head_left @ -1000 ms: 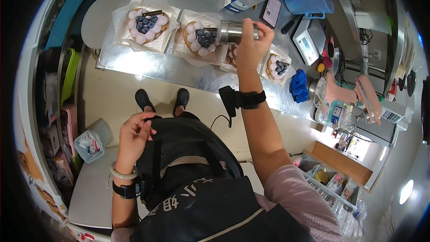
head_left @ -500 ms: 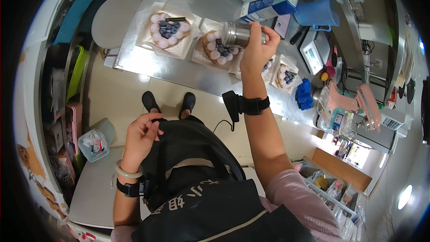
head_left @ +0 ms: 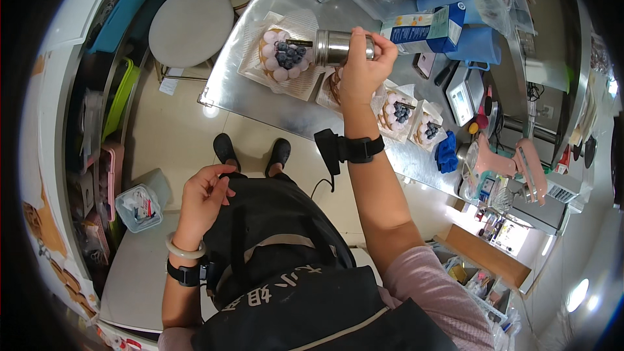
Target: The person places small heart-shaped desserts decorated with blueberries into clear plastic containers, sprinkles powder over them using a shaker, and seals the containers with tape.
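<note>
Above the bench (head_left: 260, 107), right hand (head_left: 361, 71) fingers clamp a steel shaker (head_left: 339, 47) lying sideways, its mouth seemingly toward the blueberry tart (head_left: 283, 56) leftward.

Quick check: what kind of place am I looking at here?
Likely a pastry kitchen: small cakes topped with blueberries on a steel counter, a metal shaker in the right hand, a scale nearby.

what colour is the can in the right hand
Shiny silver metal can, held in the right hand; it shows best in the head view.
</note>
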`<state>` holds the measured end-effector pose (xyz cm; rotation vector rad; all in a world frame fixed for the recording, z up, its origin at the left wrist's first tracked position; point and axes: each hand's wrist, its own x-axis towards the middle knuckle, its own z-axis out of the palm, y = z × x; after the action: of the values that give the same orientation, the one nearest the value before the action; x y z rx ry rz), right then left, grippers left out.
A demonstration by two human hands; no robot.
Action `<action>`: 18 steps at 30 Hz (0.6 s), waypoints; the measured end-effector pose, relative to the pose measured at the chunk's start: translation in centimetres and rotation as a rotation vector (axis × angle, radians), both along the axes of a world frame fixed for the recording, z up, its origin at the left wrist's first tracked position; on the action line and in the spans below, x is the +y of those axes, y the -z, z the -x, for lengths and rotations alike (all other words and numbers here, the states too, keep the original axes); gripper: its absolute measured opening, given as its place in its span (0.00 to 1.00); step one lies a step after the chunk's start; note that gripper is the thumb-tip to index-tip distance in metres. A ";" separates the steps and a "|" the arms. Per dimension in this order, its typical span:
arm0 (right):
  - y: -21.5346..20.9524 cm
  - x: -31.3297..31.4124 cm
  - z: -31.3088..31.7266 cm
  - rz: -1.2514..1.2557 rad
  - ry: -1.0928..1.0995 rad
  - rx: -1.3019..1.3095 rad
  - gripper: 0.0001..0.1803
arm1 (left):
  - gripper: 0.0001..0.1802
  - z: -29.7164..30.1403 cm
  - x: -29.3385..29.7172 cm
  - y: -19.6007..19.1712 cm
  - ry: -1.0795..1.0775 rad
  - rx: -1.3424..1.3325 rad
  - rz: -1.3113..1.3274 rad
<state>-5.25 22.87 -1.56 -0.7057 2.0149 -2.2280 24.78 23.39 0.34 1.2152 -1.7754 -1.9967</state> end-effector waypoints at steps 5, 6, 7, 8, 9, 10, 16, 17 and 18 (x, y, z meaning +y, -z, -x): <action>0.0 -1.6 -1.6 -0.019 -0.012 0.021 0.17 | 0.10 -0.4 -1.3 -0.2 0.000 0.021 -0.022; 0.2 -1.9 -1.7 -0.012 -0.017 -0.001 0.17 | 0.10 -0.3 -1.5 -0.3 0.006 0.030 -0.023; 0.1 -1.8 -2.0 -0.029 -0.091 -0.052 0.17 | 0.10 -0.3 -1.6 -0.4 -0.001 0.038 -0.047; 0.2 -1.6 -1.9 -0.028 -0.088 -0.052 0.17 | 0.10 -0.2 -1.8 -0.4 -0.004 0.044 -0.058; 0.3 -1.3 -1.6 -0.051 -0.020 0.021 0.17 | 0.10 -0.2 -1.9 -0.4 -0.009 0.049 -0.073; 0.5 -1.0 -1.3 -0.074 0.046 0.094 0.16 | 0.10 -0.2 -2.1 -0.5 0.000 0.039 -0.068; 0.9 0.2 -0.1 -0.112 0.034 0.055 0.16 | 0.10 -0.6 -2.8 -0.4 0.034 0.031 -0.091; 1.0 0.2 0.0 -0.080 0.066 0.066 0.16 | 0.10 -0.7 -2.8 -0.4 0.037 0.033 -0.093; 0.9 0.1 -0.1 -0.047 0.096 0.075 0.16 | 0.10 -0.7 -2.9 -0.3 0.039 0.034 -0.096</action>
<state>-5.12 22.97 -2.45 -0.7137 2.1732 -2.2284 25.49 20.51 0.65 1.1759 -1.7183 -2.1335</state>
